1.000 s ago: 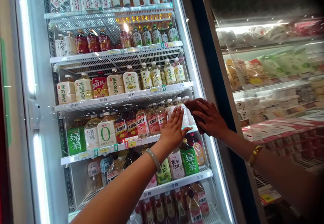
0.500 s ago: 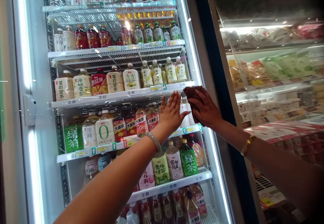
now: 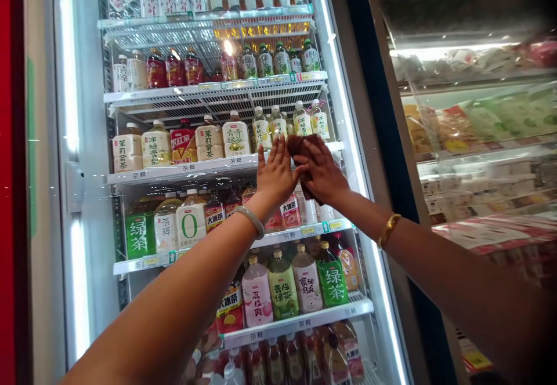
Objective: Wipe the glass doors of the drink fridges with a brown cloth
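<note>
A tall glass door (image 3: 235,193) stands in front of lit shelves of bottled drinks. My left hand (image 3: 277,173), with a pale bangle at the wrist, lies flat on the glass, its fingers stretched upward and nothing in it. Right beside it, my right hand (image 3: 319,170), with a gold bangle, presses a dark brown cloth (image 3: 300,144) against the glass. The cloth shows above and to the left of the right fingers; the rest is hidden under the palm. Both hands are in front of the third and fourth shelves, and the left thumb reaches the right hand.
A door lock or handle fitting (image 3: 75,186) is on the left frame. Bright light strips run up both sides of the cabinet. To the right, past a dark frame post (image 3: 369,83), stands another chiller (image 3: 483,153) with packaged food.
My right hand has moved left across the glass with the cloth. My left hand has shifted slightly left. The view has turned a little left, showing a red edge.
</note>
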{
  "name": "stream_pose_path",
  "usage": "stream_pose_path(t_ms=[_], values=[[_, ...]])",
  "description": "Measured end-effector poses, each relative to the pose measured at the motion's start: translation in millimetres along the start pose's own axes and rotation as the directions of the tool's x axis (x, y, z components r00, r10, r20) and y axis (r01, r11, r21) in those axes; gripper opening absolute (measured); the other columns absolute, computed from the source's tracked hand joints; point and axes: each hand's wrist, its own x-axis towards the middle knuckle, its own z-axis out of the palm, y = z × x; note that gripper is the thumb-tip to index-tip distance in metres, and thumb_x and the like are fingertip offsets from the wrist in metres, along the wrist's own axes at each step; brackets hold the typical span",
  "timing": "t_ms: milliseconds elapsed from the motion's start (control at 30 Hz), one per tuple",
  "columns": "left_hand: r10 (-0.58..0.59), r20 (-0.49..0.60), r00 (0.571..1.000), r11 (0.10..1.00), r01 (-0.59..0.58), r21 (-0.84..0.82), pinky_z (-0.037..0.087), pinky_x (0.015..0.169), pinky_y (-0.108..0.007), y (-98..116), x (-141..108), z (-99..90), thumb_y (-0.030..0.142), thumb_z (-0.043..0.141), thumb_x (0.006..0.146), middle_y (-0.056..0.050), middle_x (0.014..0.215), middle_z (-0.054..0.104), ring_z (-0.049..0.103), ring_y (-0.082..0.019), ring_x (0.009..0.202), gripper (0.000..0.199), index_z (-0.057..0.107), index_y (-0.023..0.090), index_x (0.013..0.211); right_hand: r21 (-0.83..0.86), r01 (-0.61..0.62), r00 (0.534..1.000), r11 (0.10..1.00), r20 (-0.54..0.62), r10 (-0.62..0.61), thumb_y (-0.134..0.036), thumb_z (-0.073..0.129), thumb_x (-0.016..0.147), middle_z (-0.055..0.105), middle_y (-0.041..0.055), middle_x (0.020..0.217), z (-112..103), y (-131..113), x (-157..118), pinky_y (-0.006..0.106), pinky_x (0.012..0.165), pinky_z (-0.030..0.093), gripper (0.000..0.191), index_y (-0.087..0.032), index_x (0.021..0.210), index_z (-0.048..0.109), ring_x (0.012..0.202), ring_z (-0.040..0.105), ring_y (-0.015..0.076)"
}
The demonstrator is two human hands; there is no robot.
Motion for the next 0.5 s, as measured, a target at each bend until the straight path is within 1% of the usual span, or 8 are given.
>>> stream_pose_path(t_ms=[67,133,200,267,333,367,433,500], values=[[0.014,-0.002,1.000,1.000,-0.014,0.014,-0.009,0.133,-0.053,-12.4,-2.5,-2.7,0.068,0.013,0.101,-0.012,0.174,0.015,0.006,-0.023,0.164,0.085,0.014,0.014,0.167,-0.005,0.131,0.989,0.991,0.065,-0.130,-0.029,0.057,0.096,0.037,0.0008,0.166,-11.2,4.0,-21.4,0.057,0.132,0.026,0.044,-0.033,0.140,0.059,0.162,0.016,0.0297],[0.028,-0.006,1.000,0.999,-0.028,0.029,-0.011,0.133,-0.052,-25.2,-3.0,-5.1,0.070,0.016,0.100,-0.011,0.174,0.016,0.006,-0.022,0.164,0.086,0.015,0.016,0.167,-0.036,0.154,0.984,0.987,0.092,-0.150,-0.030,0.060,0.095,0.039,0.0026,0.165,-22.2,19.4,-35.1,0.062,0.132,0.022,0.044,-0.033,0.139,0.060,0.160,0.021,0.0323],[0.037,-0.015,0.999,0.999,-0.036,0.033,-0.012,0.132,-0.050,-35.3,-0.2,-7.4,0.070,0.019,0.100,-0.009,0.174,0.017,0.007,-0.021,0.164,0.084,0.016,0.019,0.167,-0.087,0.027,0.999,0.996,0.042,-0.024,-0.032,0.061,0.094,0.038,0.0048,0.165,-25.1,36.8,-30.1,0.064,0.130,0.022,0.045,-0.032,0.139,0.060,0.159,0.024,0.0345],[0.043,-0.025,0.999,0.999,-0.042,0.029,-0.013,0.132,-0.048,-41.0,5.1,-9.3,0.067,0.021,0.102,-0.008,0.174,0.018,0.007,-0.020,0.164,0.080,0.019,0.020,0.166,-0.107,-0.154,0.987,0.982,-0.063,0.147,-0.033,0.059,0.095,0.035,0.0058,0.167,-16.8,45.5,-6.7,0.062,0.130,0.025,0.046,-0.031,0.140,0.059,0.160,0.021,0.0347],[0.015,-0.042,0.999,1.000,-0.014,0.025,-0.013,0.132,-0.048,-43.3,10.3,-10.6,0.058,0.023,0.105,-0.008,0.174,0.017,0.008,-0.020,0.164,0.073,0.020,0.018,0.166,-0.090,-0.252,0.960,0.964,-0.150,0.237,-0.035,0.056,0.096,0.033,0.0047,0.167,-0.7,39.9,24.0,0.061,0.130,0.025,0.045,-0.030,0.141,0.059,0.162,0.015,0.0333],[-0.009,-0.051,0.999,1.000,0.010,0.023,-0.012,0.133,-0.048,-43.9,11.9,-10.9,0.053,0.024,0.106,-0.008,0.175,0.016,0.008,-0.020,0.164,0.070,0.020,0.017,0.166,-0.079,-0.249,0.958,0.965,-0.168,0.234,-0.037,0.055,0.097,0.033,0.0035,0.168,8.0,32.0,37.1,0.060,0.131,0.025,0.044,-0.031,0.140,0.059,0.162,0.012,0.0323],[-0.046,-0.069,0.997,0.999,0.047,0.022,-0.011,0.133,-0.050,-45.3,11.9,-11.3,0.042,0.027,0.106,-0.008,0.175,0.014,0.008,-0.021,0.164,0.067,0.020,0.015,0.166,-0.064,-0.168,0.976,0.984,-0.152,0.157,-0.039,0.054,0.098,0.034,0.0004,0.167,20.7,10.6,50.5,0.059,0.132,0.025,0.041,-0.032,0.138,0.061,0.163,0.008,0.0295],[-0.035,-0.076,0.997,0.999,0.037,0.028,-0.009,0.133,-0.050,-48.1,8.2,-11.9,0.036,0.030,0.103,-0.007,0.175,0.014,0.008,-0.022,0.164,0.067,0.020,0.015,0.166,-0.044,-0.021,0.997,0.999,-0.076,0.018,-0.037,0.053,0.098,0.034,-0.0022,0.168,22.3,-9.3,43.4,0.056,0.132,0.027,0.040,-0.033,0.137,0.061,0.164,0.007,0.0272]])
